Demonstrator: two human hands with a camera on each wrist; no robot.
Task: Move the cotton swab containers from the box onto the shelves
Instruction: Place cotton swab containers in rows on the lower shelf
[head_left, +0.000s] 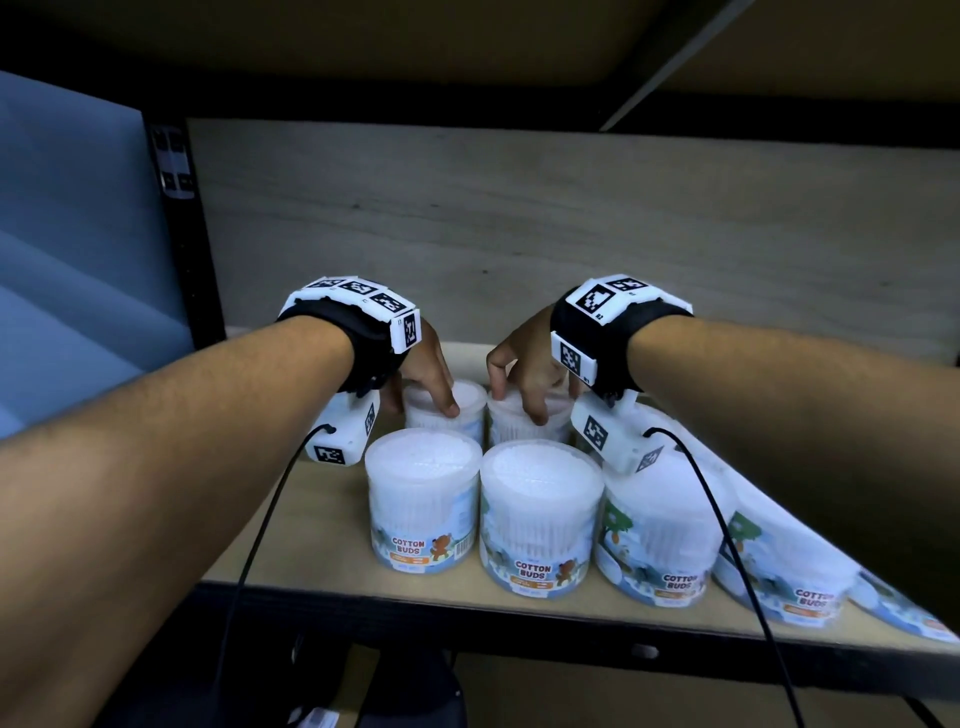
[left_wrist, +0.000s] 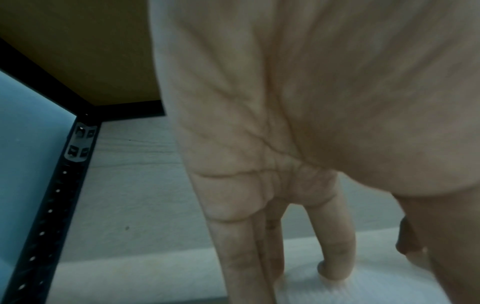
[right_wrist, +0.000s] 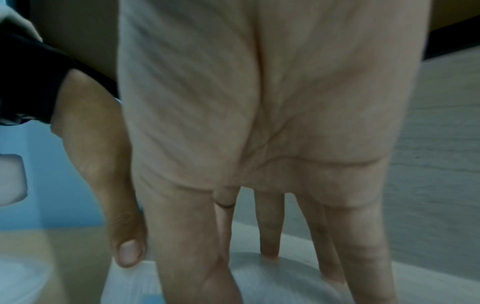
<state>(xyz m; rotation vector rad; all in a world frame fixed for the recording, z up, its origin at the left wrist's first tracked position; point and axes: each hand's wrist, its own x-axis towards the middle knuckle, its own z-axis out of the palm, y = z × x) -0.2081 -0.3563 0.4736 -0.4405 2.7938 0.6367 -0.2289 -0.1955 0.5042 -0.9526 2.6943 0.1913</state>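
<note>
Two cotton swab containers are being set down in the back row of the shelf, behind the front row of tubs. The left container is gripped from above by the left hand, fingers curled over its lid; the right container is held likewise by the right hand. Both should be lowered flat, kept just behind the front tubs without knocking them, and released only once the bases are judged seated; the box is not seen
</note>
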